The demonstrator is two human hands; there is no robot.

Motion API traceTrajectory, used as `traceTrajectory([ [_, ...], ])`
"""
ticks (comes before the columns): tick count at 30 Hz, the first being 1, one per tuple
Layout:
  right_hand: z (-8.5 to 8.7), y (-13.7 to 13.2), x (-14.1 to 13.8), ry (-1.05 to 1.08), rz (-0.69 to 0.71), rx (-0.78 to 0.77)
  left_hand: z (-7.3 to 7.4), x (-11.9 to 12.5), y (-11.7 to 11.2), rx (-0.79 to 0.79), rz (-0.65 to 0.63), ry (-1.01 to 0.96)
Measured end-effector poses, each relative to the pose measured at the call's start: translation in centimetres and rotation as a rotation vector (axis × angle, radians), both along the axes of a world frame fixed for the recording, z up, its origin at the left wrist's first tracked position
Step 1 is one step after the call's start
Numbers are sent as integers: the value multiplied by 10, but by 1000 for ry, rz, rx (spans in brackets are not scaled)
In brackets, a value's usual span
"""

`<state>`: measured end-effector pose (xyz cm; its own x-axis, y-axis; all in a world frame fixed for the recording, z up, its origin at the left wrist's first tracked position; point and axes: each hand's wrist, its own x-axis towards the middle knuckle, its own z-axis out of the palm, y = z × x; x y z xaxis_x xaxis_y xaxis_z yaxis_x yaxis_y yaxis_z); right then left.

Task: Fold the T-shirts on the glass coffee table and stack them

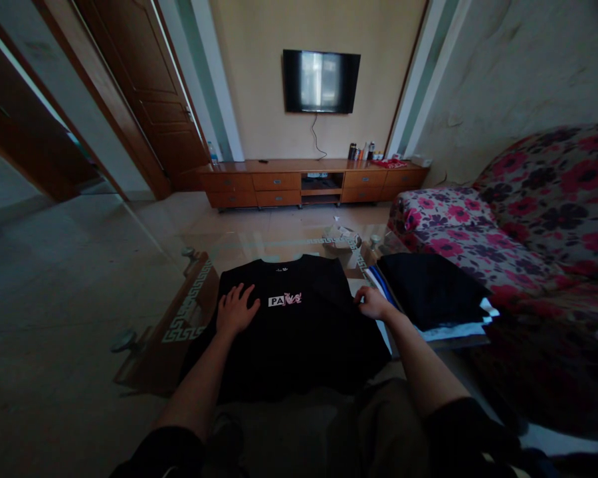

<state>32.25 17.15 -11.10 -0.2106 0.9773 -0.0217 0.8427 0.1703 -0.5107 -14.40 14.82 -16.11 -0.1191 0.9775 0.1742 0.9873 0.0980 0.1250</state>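
Hands on a black T-shirt (299, 318) spread on the glass counter (189, 299).
Left hand (235, 309) lies flat, fingers spread, at 9 o'clock; right hand (371, 303) pinches the hem at 3 o'clock.

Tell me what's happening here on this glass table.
A person sits at a glass coffee table with a black T-shirt spread flat on it, printed side up. The left hand lies flat on the shirt's left part, fingers spread. The right hand pinches the fabric at the shirt's right edge. Just right of it sits a pile of folded clothes, beside a floral sofa.
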Motion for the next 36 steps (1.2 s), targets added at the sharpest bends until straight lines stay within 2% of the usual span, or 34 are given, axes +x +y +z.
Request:
traceTrajectory([
  [6,-13,6,-12,-22,-200,-2,3,2,0,-6,-6,-7],
  [11,-21,12,-19,8,-254,-45,4,3,-1,-6,5,7],
  [25,-20,26,-41,78,-356,-58,1,3,1,12,12,28],
  [32,-17,54,-50,154,-405,-114,0,3,0,22,9,21],
  [36,-12,72,-51,268,-420,-180,1,3,0,17,9,25],
])
